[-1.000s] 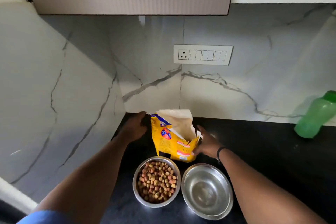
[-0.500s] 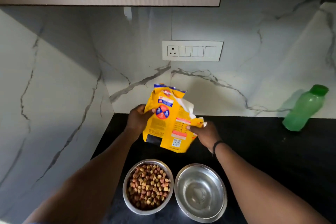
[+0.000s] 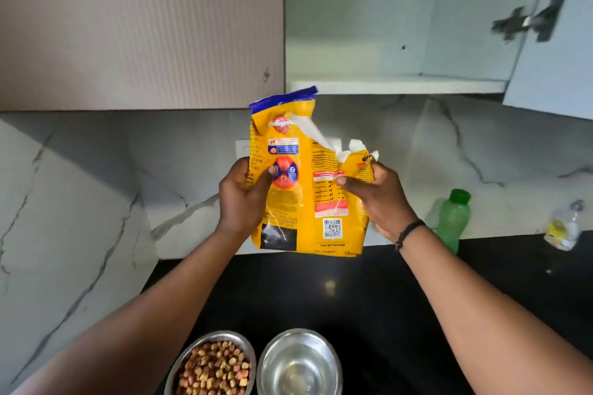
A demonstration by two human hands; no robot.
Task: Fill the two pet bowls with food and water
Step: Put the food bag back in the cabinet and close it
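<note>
At far left the marble wall (image 3: pixel 64 218) runs out of view, and above it hangs a closed ribbed cupboard door (image 3: pixel 138 26). The left forearm rises from the bottom left corner, its upper part cut off. The left hand (image 3: pixel 242 199) has its grip closed on the left edge of the yellow dog food bag (image 3: pixel 305 202), thumb lying across the printed front and the other fingers hidden behind the bag. The bag is held upright in the air above the black bench (image 3: pixel 369 298), clear of it, its torn top showing white lining; the small print is too blurred to read, and a wall plate behind it is almost wholly covered.

Below, at the bottom edge, the food bowl (image 3: pixel 213 362) sits on the bench filled with brown kibble, its near rim cut off. Just beside it on the right the second steel bowl (image 3: pixel 300 362) is also cropped; its shiny inside makes it hard to tell whether it holds water.

The right hand (image 3: pixel 377 199) grips the bag's crumpled right upper edge, thumb in front and fingers curled round it, a dark band at the wrist. Above stands an open cupboard (image 3: pixel 394 83). Further right a green bottle (image 3: pixel 452 221) stands on the bench against the wall, partly hidden by the right wrist. Near the right edge lies a small clear bottle (image 3: pixel 563 229), blurred.
</note>
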